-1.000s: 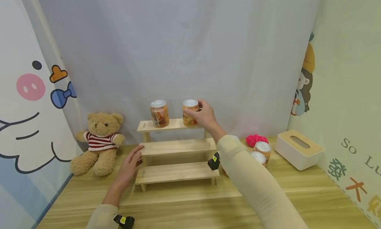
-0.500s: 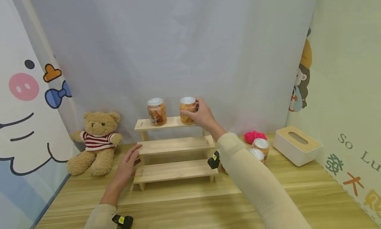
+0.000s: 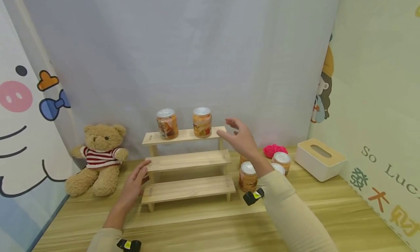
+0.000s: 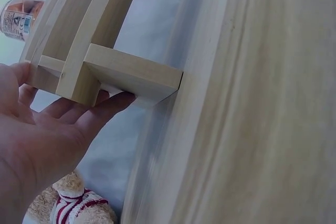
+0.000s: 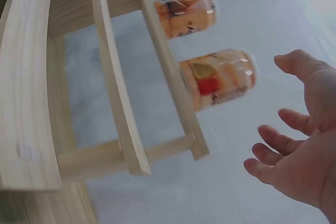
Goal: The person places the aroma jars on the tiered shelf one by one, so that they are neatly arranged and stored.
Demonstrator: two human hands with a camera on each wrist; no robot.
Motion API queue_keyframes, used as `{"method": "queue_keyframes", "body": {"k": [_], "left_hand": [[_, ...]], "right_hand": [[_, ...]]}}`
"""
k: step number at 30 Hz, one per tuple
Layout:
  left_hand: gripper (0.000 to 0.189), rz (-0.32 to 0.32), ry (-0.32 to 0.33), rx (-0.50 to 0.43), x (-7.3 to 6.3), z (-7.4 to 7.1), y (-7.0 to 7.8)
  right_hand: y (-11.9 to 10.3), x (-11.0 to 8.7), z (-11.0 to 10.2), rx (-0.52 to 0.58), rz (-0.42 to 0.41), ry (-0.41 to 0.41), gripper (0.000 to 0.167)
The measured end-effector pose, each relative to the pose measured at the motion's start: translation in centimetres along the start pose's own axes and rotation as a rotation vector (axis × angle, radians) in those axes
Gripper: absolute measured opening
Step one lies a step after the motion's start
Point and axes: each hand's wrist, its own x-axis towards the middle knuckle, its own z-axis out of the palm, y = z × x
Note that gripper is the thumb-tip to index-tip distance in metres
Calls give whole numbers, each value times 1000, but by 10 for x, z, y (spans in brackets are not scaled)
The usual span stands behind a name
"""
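Note:
A three-tier wooden display stand (image 3: 188, 161) stands on the table. At its left end my left hand (image 3: 132, 184) holds it; the left wrist view shows the thumb at one tier and the fingers (image 4: 107, 111) against the side leg. On the top tier two jars with orange labels and silver lids stand upright, a left jar (image 3: 167, 124) and a right jar (image 3: 202, 122). My right hand (image 3: 241, 137) is just right of the right jar, apart from it. Its thumb and fingers are spread with nothing between them, as the right wrist view also shows.
Several more jars (image 3: 248, 177) stand right of the stand, partly behind my right forearm. Near them are pink yarn (image 3: 275, 150) and a white tissue box (image 3: 319, 160) with a wooden lid. A teddy bear (image 3: 103, 159) sits at the left. A grey curtain (image 3: 183, 55) hangs behind.
My right hand has let go of the right jar, which stays on the top tier, and has drawn back to the right. The left hand keeps its place at the stand.

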Motion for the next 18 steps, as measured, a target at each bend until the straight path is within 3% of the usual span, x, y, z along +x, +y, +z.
{"method": "queue_keyframes", "body": {"k": [6,18], "left_hand": [[63,-7,4,-6,0,0,0],[62,5,-9,1,-1,-1,-1]], "right_hand": [[11,-34,-36,-42,-25,57,57],[70,-74,-95,-227,131,206,61]]}}
